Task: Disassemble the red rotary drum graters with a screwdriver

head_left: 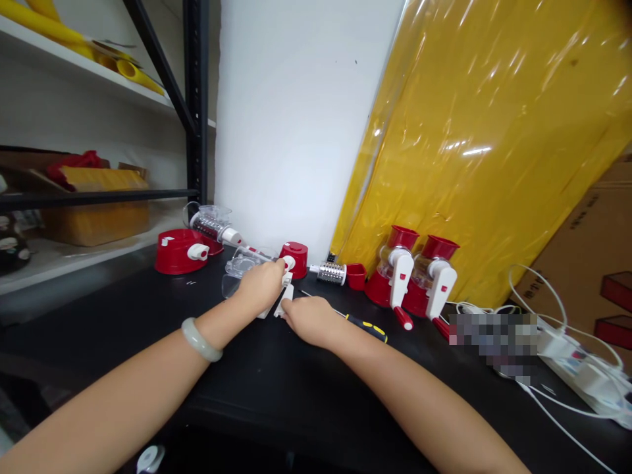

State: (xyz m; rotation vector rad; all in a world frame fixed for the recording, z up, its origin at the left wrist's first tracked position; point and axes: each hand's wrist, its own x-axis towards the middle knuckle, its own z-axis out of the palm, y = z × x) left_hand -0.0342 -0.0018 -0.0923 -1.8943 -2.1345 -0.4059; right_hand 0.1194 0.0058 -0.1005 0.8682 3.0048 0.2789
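Above the black table, my left hand is closed on a white plastic part beside the clear plastic pieces. My right hand, just to its right, pinches another white part between its fingers. The two parts are close together; whether they touch is hard to tell. Behind my hands stands a small red base. A screwdriver with a black and yellow handle lies right of my right hand. A metal grater drum rests beside a red piece.
Two red and white rotary graters stand at the right, near white cables and a power strip. A red base and a clear housing with a drum are at the back left. Yellow wrapped board leans behind.
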